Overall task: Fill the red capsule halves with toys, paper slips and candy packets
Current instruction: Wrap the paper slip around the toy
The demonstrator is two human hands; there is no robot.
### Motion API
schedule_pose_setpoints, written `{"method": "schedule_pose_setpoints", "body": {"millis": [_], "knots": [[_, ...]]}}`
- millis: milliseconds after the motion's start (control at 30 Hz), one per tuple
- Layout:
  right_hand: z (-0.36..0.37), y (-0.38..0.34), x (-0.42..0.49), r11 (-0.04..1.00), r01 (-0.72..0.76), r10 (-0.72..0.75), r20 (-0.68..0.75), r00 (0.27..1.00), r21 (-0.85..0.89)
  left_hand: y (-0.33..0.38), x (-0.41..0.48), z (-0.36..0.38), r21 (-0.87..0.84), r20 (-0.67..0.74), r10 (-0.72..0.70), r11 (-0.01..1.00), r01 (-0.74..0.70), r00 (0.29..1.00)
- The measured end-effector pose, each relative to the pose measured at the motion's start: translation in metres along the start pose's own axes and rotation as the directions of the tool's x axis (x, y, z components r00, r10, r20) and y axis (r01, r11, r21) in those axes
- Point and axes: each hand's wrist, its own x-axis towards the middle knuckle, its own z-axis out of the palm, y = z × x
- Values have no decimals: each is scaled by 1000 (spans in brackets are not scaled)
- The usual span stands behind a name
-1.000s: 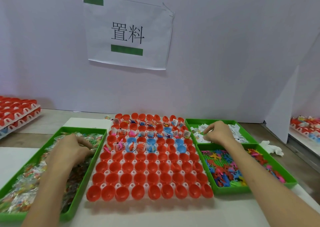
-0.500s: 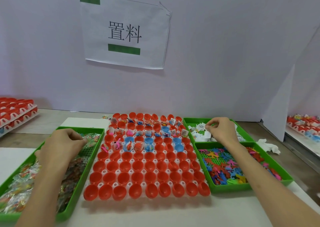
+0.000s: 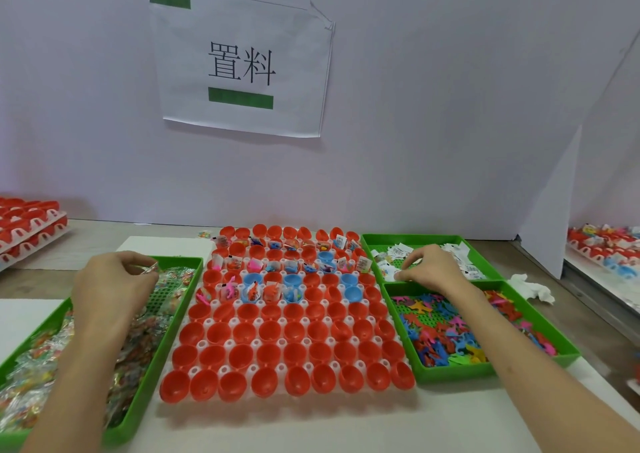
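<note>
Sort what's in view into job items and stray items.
Job: red capsule halves, candy packets, paper slips, toys, left hand, right hand.
Stray: wall sign, crumpled white wad, stacked capsule trays far left.

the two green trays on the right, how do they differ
The far tray holds white paper slips; the near tray holds colourful flat toys. The right hand pinches at slips in the far tray; only its forearm crosses the near tray. Both are green with raised rims.
</note>
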Motion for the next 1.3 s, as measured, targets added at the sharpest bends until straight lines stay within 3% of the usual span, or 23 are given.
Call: {"method": "schedule_pose_setpoints", "body": {"millis": [133,300,500,600,700,767,833,933,1300], "knots": [[5,-1,5,998,-35,34,22,999,57,12,0,-2,5,18,62,998,-62,998],[8,4,5,995,-8,19,-106,994,96,42,-8,-8,-233,75,89,970,-69,993],[5,5,-9,978,62,-4,-280,960,197,85,-48,14,-479,391,213,878,1,895],[-8,-10,-25,935,182,-56,-378,924,305,97,-60,24,-554,438,251,832,39,863],[-25,-46,-53,830,331,-170,-360,917,449,108,-71,29,-684,472,267,712,158,840],[-34,-74,-77,673,401,-269,-300,915,622,117,-79,31,-768,499,282,581,268,819],[-42,-97,-98,514,417,-358,-254,898,750,124,-86,32,-815,511,296,466,344,807],[-48,-116,-119,425,437,-444,-239,864,793,132,-94,31,-845,494,313,394,362,811],[-48,-114,-122,558,506,-454,-268,849,658,147,-109,22,-832,518,401,441,336,756]]}}
